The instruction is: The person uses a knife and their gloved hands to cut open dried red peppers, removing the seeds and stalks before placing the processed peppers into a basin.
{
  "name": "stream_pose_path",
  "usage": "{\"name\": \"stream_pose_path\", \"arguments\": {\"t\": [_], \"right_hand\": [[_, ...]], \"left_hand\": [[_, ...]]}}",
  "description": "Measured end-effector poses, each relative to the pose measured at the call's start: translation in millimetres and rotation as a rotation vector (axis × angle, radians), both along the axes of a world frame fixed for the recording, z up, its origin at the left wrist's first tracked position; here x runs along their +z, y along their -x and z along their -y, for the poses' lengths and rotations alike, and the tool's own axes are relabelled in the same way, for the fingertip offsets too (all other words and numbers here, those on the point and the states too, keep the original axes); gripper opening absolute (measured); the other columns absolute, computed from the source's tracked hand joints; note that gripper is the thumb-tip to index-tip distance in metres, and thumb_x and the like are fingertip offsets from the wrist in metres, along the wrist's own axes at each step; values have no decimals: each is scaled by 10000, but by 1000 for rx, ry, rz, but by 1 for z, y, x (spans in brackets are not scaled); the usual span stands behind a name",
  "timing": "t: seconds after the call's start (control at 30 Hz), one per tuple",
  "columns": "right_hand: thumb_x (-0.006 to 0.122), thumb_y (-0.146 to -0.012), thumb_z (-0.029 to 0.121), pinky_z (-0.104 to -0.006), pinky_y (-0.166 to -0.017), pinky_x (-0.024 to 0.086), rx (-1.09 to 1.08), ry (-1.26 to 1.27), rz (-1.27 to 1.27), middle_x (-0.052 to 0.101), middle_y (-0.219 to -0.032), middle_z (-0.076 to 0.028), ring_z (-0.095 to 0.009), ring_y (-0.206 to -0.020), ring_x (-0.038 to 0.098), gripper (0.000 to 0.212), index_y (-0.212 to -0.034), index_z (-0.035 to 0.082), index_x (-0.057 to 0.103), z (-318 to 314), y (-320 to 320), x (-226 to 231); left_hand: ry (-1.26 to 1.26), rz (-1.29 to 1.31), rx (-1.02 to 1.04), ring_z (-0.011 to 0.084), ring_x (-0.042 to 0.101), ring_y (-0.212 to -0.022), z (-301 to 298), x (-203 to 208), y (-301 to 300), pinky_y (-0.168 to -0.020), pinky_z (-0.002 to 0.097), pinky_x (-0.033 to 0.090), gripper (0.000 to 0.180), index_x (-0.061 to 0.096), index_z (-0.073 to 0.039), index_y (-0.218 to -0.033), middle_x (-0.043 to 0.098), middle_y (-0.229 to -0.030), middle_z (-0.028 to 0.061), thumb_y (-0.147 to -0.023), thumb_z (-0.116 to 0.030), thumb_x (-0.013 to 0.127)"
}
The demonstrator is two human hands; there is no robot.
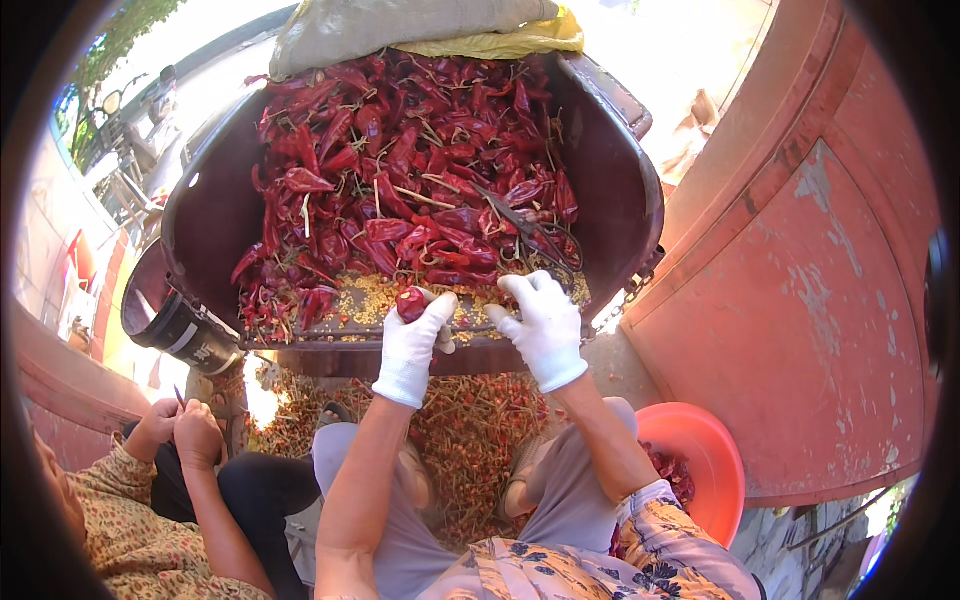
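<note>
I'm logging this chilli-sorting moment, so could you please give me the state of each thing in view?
Wheelbarrow tub: heaped with dried red chillies.
Left hand: gloved, pinching one chilli.
Right hand: gloved, at the tub's edge beside scissors.
Orange basin: holds some chillies.
Ground pile of stems: scattered between the knees.
</note>
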State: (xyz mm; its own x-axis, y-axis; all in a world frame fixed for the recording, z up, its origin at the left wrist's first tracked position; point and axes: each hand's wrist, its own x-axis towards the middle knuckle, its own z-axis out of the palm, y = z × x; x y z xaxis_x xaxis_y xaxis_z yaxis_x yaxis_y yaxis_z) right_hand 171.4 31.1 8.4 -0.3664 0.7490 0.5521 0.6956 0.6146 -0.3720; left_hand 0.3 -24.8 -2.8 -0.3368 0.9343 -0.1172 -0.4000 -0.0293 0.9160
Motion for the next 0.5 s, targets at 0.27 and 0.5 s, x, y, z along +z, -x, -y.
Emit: {"name": "stream_pose_path", "arguments": {"t": [0.27,0.5], "right_hand": [[650,-879,122,-280,-656,495,232,241,-469,629,-900,-15,-147,-759,619,144,-1008,59,662,-16,-11,-9],[632,-928,173,-168,-550,395,338,981,-953,603,-740,39,-20,-611,510,172,-1032,40,662,-5,-11,7]], "left_hand": [[-147,-226,-49,39,588,-696,3,12,-17,-565,197,496,339,616,-17,-1198,631,-1176,49,-875,-108,666],[-309,-575,-143,85,605,-914,-10,-5,-27,-774,237,527,476,523,-31,-1331,586,-1245,61,-873,-23,655]]}}
